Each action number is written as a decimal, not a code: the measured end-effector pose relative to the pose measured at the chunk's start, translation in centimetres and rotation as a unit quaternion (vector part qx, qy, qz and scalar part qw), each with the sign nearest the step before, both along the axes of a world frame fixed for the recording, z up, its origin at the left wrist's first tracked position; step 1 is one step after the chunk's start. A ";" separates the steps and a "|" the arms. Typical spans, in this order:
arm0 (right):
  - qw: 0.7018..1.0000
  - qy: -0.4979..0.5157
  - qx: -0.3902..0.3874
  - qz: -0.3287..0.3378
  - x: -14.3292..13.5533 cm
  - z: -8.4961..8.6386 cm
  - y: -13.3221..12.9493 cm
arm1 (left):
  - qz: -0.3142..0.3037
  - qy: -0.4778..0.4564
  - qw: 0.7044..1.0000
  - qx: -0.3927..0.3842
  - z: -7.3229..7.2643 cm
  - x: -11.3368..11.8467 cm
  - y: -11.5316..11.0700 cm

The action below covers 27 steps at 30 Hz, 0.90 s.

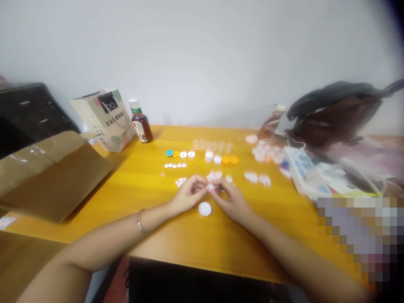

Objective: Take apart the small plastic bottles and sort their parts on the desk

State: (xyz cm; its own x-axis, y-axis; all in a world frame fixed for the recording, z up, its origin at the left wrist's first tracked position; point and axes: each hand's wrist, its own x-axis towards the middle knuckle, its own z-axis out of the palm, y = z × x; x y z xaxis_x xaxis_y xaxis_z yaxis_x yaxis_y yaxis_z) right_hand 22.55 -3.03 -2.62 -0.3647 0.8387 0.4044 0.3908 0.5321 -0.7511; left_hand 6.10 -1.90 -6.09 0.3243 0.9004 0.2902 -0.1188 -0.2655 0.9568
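My left hand (190,193) and my right hand (232,200) meet over the table, fingertips pinched on one small whitish part (210,187) whose kind is too blurred to make out. Just below them on the wood lies a round white cap (205,208). Beside my left fingers is a cluster of small white discs (181,182). Behind my fingertips sit more small whitish pieces (214,175), partly hidden by the hands.
Behind are coloured rings (176,154), white pieces (175,165), orange caps (230,160) and clear cups (213,146). A cardboard box (59,176), paper bag (109,120) and dark bottle (142,124) stand left. Right are another bottle (272,122), a white box (304,172) and a dark bag (334,109).
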 end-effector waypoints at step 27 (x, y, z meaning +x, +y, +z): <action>0.997 -0.001 -0.077 -0.003 0.1 -0.8 0.6 | 0.062 0.233 0.968 0.072 0.6 -0.4 0.2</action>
